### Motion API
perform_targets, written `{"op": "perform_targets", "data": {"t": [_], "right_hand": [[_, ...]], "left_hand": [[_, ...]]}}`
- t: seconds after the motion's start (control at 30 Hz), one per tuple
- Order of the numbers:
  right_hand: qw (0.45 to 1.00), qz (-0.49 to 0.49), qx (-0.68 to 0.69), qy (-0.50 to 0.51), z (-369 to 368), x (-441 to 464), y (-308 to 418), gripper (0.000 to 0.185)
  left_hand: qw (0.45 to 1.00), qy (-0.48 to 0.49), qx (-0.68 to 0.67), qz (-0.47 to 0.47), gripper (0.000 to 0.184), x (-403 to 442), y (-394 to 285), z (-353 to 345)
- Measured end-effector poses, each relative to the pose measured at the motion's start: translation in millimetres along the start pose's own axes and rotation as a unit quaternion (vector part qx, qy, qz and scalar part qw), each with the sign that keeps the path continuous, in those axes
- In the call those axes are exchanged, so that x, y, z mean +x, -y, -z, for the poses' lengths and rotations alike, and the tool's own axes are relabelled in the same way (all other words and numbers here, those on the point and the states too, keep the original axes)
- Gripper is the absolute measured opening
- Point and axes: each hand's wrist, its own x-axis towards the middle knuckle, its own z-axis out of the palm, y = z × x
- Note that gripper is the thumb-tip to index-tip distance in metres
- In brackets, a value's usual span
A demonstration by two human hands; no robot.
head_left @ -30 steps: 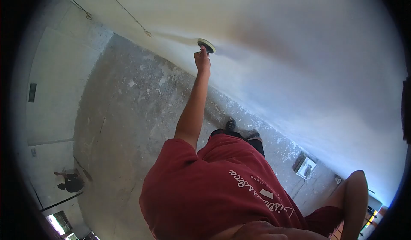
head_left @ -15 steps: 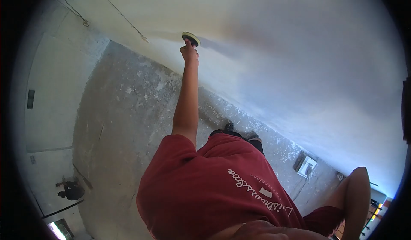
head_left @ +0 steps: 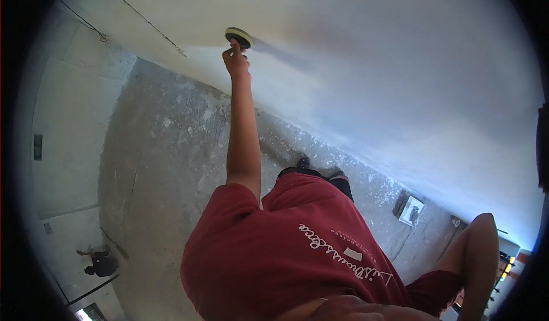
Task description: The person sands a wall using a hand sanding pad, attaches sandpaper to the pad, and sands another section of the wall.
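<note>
My left hand [head_left: 236, 62] is at the end of an outstretched arm, with its fingers wrapped around a round sanding pad [head_left: 239, 37]. The pad has a dark back and a yellow-green rim. Its face is toward the pale wall [head_left: 366, 86] and seems to lie against it, though the exact contact is too small to see. A shadow from the pad falls across the wall to its right. On the other side, my right arm is bent with the elbow raised near the wall, and its hand is outside the view.
A white rectangular tray [head_left: 412, 211] sits on the speckled grey floor [head_left: 166, 143] near the wall's base. Far off at lower left, another person [head_left: 102, 263] is close to a wall. Thin wires [head_left: 143, 18] run along the wall at upper left.
My left hand and the sanding pad have shifted up and to the left in view. The camera has moved slightly too. The right arm keeps its bent pose.
</note>
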Motion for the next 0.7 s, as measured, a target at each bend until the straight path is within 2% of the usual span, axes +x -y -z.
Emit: {"op": "perform_targets", "data": {"t": [0.1,0.17,0.23,0.27,0.3,0.37,0.53,0.57,0.63,0.7], "right_hand": [[1.000,-0.012,-0.003,-0.008,0,-7,4,0.048],[1.000,-0.013,-0.004,-0.013,-2,-9,0,0.048],[1.000,-0.020,-0.006,-0.016,0,-11,-4,0.048],[0.999,-0.028,-0.007,-0.023,0,-15,-2,0.048],[0.999,-0.031,-0.005,-0.026,1,-19,-2,0.048],[0.999,-0.030,-0.005,-0.033,0,-18,-5,0.048],[0.998,-0.044,-0.001,-0.049,2,-25,-9,0.049],[0.998,-0.043,0.003,-0.051,1,-24,-11,0.049],[0.996,-0.053,0.008,-0.065,1,-30,-14,0.049],[0.993,-0.069,0.011,-0.092,2,-41,-18,0.049]], "left_hand": [[1.000,-0.016,0.006,-0.004,0.049,-9,-8,-8],[0.999,0.015,0.031,-0.020,0.049,-13,-7,-8],[0.992,0.096,0.076,0.003,0.050,-2,-1,2],[0.998,0.033,0.042,-0.024,0.050,-2,1,-2],[0.998,0.032,0.047,-0.022,0.050,-1,1,-4],[0.998,-0.052,0.012,-0.022,0.049,0,-4,-11],[0.990,0.065,0.098,-0.083,0.048,-46,-5,-21],[0.989,0.063,0.099,-0.085,0.048,-39,-7,-20],[0.986,0.011,0.072,-0.152,0.048,-22,-16,-25],[0.984,-0.041,0.026,-0.173,0.051,-1,-40,-28]]}}
